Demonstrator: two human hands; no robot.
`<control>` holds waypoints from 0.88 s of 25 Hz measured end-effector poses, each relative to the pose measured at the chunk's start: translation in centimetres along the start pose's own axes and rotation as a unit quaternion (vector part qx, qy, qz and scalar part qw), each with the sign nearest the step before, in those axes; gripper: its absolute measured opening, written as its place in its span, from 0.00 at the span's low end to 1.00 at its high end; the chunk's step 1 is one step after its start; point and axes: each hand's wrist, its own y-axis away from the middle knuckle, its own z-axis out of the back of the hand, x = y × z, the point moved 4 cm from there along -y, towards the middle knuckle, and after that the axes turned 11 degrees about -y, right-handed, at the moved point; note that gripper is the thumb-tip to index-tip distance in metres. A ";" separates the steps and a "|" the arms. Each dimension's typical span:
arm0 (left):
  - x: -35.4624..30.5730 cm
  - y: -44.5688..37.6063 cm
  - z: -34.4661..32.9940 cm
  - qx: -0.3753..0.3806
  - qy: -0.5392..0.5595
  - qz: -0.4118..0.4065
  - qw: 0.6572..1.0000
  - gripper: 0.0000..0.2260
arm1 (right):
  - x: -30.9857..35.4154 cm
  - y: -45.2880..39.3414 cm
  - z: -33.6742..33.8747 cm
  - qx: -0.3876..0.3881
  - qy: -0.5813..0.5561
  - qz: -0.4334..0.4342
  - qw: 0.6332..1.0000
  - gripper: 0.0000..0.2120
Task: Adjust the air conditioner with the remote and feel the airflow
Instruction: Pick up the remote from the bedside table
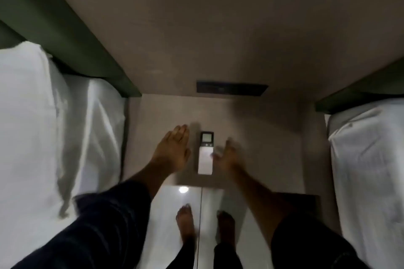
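Bedside table (153,116), between two beds | remote (205,155) lies flat, ungrasped | left hand (173,148) spread flat beside it, right hand (227,155) loose, fingers blurred | task barely begun: pickup, adjusting, airflow check remain

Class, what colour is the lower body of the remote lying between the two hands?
White, below a dark top section with the screen; the remote shows clearly in the head view.

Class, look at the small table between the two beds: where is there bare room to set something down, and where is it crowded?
Bare room lies at the back of the table, between the remote and the dark wall panel, and along the right edge beside the right bed. The front middle is crowded: the left hand and right hand flank the remote closely.
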 end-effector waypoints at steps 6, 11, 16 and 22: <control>1.8 -1.8 -6.8 0.013 0.027 0.042 0.999 0.30 | -0.6 -5.1 -9.9 -0.058 0.011 -0.022 0.998 0.50; 2.9 0.8 -6.8 0.034 0.059 0.092 0.993 0.31 | -1.2 -6.0 -7.3 -0.024 0.037 -0.010 0.999 0.39; 2.7 5.7 -0.5 0.026 0.062 0.126 0.990 0.30 | 1.1 0.0 -1.4 0.040 0.005 0.039 0.998 0.23; 5.6 15.7 14.5 -0.080 0.026 0.197 0.977 0.30 | 17.6 10.9 6.5 0.116 0.025 0.223 0.968 0.23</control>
